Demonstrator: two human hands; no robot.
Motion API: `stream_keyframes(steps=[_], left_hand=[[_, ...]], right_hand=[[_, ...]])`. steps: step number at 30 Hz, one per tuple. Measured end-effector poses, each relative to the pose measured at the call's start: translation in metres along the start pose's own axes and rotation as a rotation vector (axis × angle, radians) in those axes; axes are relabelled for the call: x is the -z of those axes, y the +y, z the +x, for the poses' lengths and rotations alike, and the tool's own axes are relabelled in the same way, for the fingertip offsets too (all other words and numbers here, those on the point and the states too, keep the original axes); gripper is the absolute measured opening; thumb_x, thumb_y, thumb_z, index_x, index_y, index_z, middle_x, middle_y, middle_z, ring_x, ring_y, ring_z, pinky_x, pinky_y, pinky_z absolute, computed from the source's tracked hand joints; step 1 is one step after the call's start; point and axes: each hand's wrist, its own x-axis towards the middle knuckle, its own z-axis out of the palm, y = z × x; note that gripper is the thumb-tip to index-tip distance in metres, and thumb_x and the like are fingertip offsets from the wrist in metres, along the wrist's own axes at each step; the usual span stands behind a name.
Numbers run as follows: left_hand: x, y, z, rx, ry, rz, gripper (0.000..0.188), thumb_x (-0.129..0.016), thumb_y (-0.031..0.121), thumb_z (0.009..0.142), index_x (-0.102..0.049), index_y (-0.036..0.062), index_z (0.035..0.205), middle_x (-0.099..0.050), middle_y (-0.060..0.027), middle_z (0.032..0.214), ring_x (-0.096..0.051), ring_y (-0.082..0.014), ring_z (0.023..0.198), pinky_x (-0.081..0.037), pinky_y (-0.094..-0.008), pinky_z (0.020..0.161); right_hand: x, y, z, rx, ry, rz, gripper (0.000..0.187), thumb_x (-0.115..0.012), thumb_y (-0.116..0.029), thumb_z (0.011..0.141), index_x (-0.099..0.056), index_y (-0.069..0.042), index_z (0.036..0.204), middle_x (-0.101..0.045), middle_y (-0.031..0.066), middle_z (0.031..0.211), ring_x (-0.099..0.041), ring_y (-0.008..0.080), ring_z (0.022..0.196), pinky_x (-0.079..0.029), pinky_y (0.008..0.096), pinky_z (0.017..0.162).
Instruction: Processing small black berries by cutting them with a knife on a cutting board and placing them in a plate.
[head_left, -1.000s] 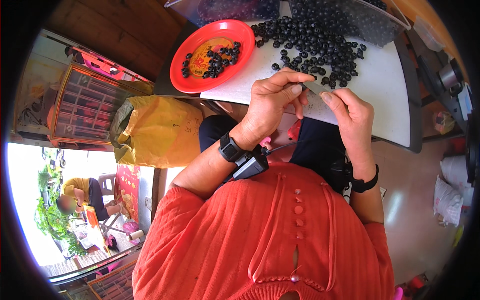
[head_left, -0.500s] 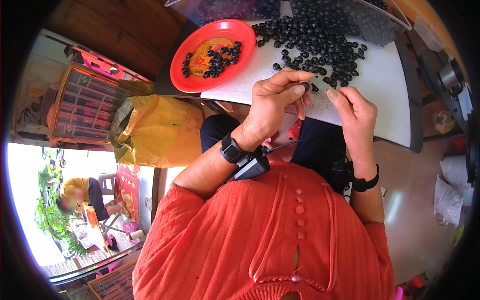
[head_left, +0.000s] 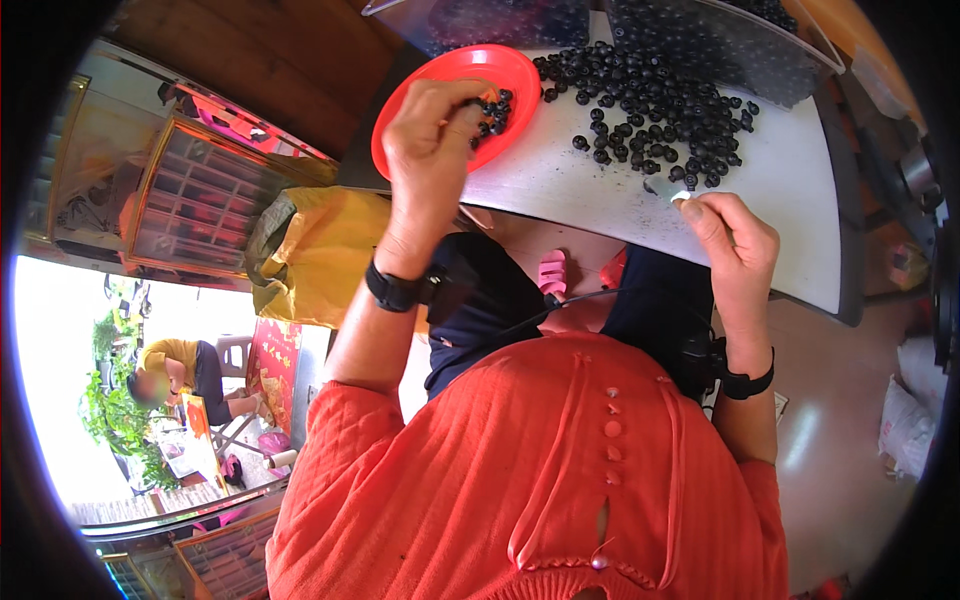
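Red plastic, by its look, makes up the round, shallow plate [head_left: 525, 75] at 12 o'clock, set on the 10 o'clock side of the white-topped, dark-edged table [head_left: 570, 190]. That spot probably suits the bare left hand [head_left: 432, 145], which is over the plate and hides much of it. Its grip has thumb and index finger close together, bent downward; whether anything is pinched between them I cannot tell. Some small, round, black bead-like pieces [head_left: 495, 115] show on the plate just beyond those fingertips.

At 3 o'clock from the plate, a loose heap of the same black pieces [head_left: 650, 100] spreads over the white top, near enough, it seems, for either hand to pick from. Behind it, toward 1 o'clock, a clear plastic bin [head_left: 700, 45] shows more dark pieces through its wall.

Between 2 and 3 o'clock, the bare right hand [head_left: 738, 238] has its grip clamped on a small grey-bladed knife with a pale handle [head_left: 681, 197]. Thumb and finger pinch the handle near the blade, likely for fine control, and the tip points toward 10 o'clock, inward and away from the wrist. The blade is just at the heap's 6 o'clock edge, above the white top, where fine dark specks lie scattered.

Toward 10 o'clock, below the plate, stands a creased yellow bag [head_left: 335, 250], well clear of the knife.
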Motion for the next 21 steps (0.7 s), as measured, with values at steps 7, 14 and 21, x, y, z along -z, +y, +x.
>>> stream_keyframes(steps=[7, 14, 21], left_hand=[[-0.027, -0.006, -0.001, -0.242, -0.074, 0.277, 0.016, -0.075, -0.001, 0.078, -0.071, 0.0031, 0.092, -0.065, -0.0127, 0.092, -0.066, -0.0316, 0.081, -0.053, -0.0419, 0.069], [-0.081, -0.019, -0.006, -0.232, -0.192, 0.419, 0.014, -0.075, 0.006, 0.082, -0.072, 0.0018, 0.095, -0.064, -0.0133, 0.089, -0.067, -0.0335, 0.075, -0.053, -0.0416, 0.069], [-0.072, -0.026, -0.005, -0.378, -0.251, 0.357, 0.017, -0.072, 0.002, 0.079, -0.071, 0.0008, 0.096, -0.064, -0.0137, 0.090, -0.067, -0.0348, 0.083, -0.054, -0.0423, 0.072]], right_hand=[[0.002, -0.002, 0.001, -0.037, -0.003, 0.001, 0.018, -0.072, -0.015, 0.097, -0.073, 0.002, 0.091, -0.069, 0.0021, 0.075, -0.053, 0.0060, 0.065, -0.043, 0.0229, 0.060], [0.001, 0.000, 0.000, -0.025, 0.002, 0.007, 0.016, -0.072, -0.013, 0.097, -0.073, 0.002, 0.093, -0.072, 0.0036, 0.078, -0.056, 0.0069, 0.066, -0.045, 0.0236, 0.061], [-0.001, 0.001, 0.000, 0.027, 0.017, -0.029, 0.015, -0.072, -0.013, 0.096, -0.072, 0.002, 0.092, -0.071, 0.0050, 0.078, -0.057, 0.0083, 0.065, -0.045, 0.0244, 0.060]])
